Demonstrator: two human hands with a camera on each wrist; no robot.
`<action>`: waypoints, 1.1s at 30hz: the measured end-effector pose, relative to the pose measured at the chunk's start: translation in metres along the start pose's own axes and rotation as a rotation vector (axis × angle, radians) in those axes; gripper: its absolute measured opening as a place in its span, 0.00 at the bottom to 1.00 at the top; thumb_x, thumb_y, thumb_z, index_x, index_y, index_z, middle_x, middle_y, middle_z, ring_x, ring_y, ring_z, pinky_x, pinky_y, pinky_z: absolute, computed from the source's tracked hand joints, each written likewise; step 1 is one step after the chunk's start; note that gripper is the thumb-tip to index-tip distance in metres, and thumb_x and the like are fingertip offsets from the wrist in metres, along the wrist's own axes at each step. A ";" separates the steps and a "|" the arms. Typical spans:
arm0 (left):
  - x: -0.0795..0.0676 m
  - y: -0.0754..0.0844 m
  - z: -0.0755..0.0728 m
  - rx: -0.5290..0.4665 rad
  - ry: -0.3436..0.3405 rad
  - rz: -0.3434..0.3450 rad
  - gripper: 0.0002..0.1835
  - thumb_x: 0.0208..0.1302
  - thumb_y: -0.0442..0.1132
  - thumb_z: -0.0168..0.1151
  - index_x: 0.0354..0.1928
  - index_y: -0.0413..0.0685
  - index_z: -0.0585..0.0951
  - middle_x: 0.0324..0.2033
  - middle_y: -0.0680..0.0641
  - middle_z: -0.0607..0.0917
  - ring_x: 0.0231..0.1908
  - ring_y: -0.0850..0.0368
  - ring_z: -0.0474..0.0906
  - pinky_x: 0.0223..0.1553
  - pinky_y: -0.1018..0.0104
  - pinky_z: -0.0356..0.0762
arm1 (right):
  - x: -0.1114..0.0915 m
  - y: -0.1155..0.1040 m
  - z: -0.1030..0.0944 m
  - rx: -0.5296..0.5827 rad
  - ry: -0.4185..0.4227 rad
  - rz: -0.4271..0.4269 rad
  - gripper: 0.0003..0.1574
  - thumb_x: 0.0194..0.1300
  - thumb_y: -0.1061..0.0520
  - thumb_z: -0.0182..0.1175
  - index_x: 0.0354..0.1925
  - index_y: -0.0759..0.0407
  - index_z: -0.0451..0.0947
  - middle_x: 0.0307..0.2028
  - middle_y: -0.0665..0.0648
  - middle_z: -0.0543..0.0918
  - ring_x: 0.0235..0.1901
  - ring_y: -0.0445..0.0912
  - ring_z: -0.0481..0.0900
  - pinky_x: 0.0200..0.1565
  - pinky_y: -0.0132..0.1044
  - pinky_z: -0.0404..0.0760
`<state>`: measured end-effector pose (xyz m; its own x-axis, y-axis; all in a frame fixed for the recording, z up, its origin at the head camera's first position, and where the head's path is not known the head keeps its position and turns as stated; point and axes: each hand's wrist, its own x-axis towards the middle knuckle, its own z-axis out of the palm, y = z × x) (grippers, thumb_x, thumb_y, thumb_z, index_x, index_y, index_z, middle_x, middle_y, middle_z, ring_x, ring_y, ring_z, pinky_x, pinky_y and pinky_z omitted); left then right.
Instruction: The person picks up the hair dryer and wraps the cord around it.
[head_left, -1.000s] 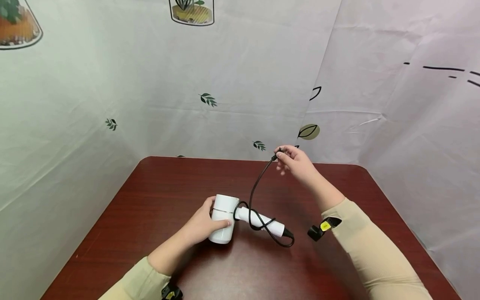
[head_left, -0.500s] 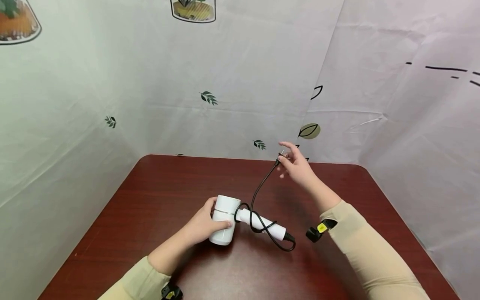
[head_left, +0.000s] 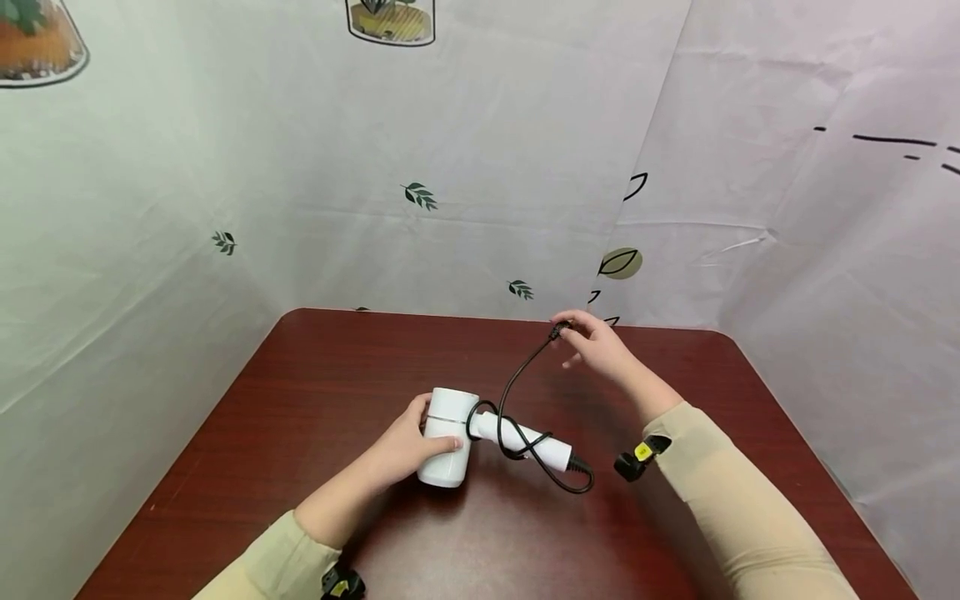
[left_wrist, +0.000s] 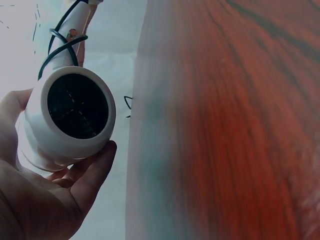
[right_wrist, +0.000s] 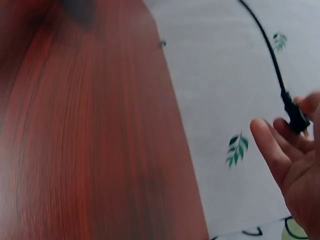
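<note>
**Grip on both ends, cord partly wound**

Left hand (head_left: 408, 442) wrapped round the barrel of the white hair dryer (head_left: 448, 437), pinning it on the counter (head_left: 300, 392) near the middle, slightly toward the front edge. Black cord (head_left: 517, 392) looped a few turns about the handle, crossing itself, one slack bend trailing past the handle's end. Right hand (head_left: 596, 343) raised near the far edge, fingertips pinching the plug (right_wrist: 296, 116), other fingers loose. Judged roughly midway: some wraps on, a free length between handle and plug yet to deal with.
</note>
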<state>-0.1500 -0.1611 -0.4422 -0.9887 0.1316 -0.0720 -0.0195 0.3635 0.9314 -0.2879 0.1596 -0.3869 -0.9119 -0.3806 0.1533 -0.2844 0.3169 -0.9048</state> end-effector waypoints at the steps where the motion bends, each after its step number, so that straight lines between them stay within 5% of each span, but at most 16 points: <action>1: 0.000 0.000 0.000 -0.006 0.002 -0.003 0.46 0.52 0.41 0.76 0.70 0.41 0.62 0.49 0.42 0.80 0.45 0.51 0.79 0.42 0.55 0.80 | -0.001 0.003 -0.002 -0.005 -0.018 0.009 0.19 0.76 0.62 0.51 0.61 0.56 0.73 0.46 0.71 0.79 0.45 0.58 0.81 0.40 0.64 0.80; 8: -0.001 0.001 0.000 -0.050 -0.013 -0.009 0.44 0.54 0.41 0.75 0.70 0.40 0.62 0.48 0.41 0.80 0.44 0.51 0.80 0.42 0.56 0.79 | -0.004 0.019 -0.008 -0.148 -0.067 0.034 0.22 0.73 0.62 0.56 0.63 0.51 0.74 0.49 0.72 0.81 0.46 0.67 0.80 0.38 0.58 0.83; 14: -0.002 0.003 -0.002 -0.086 -0.011 -0.016 0.44 0.54 0.40 0.74 0.70 0.40 0.61 0.49 0.40 0.79 0.44 0.51 0.80 0.42 0.55 0.80 | -0.006 0.026 -0.006 -0.348 -0.073 0.019 0.17 0.71 0.55 0.60 0.57 0.48 0.79 0.42 0.63 0.79 0.27 0.55 0.78 0.30 0.48 0.81; 20: -0.004 0.007 0.000 -0.145 -0.054 -0.012 0.41 0.57 0.38 0.71 0.70 0.40 0.61 0.51 0.39 0.78 0.44 0.50 0.81 0.42 0.55 0.80 | -0.008 0.038 -0.004 -0.507 -0.117 -0.065 0.11 0.67 0.53 0.66 0.47 0.51 0.86 0.40 0.52 0.73 0.34 0.47 0.72 0.36 0.42 0.74; 33: -0.007 0.012 0.000 -0.147 -0.065 -0.022 0.41 0.57 0.37 0.71 0.70 0.40 0.61 0.51 0.39 0.78 0.43 0.50 0.81 0.41 0.55 0.80 | -0.010 0.053 -0.004 -0.544 -0.097 -0.057 0.11 0.67 0.52 0.65 0.46 0.54 0.86 0.40 0.50 0.80 0.37 0.45 0.74 0.40 0.42 0.74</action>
<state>-0.1433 -0.1573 -0.4311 -0.9761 0.1865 -0.1114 -0.0672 0.2287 0.9712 -0.2949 0.1832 -0.4345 -0.8667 -0.4801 0.1354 -0.4674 0.6869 -0.5565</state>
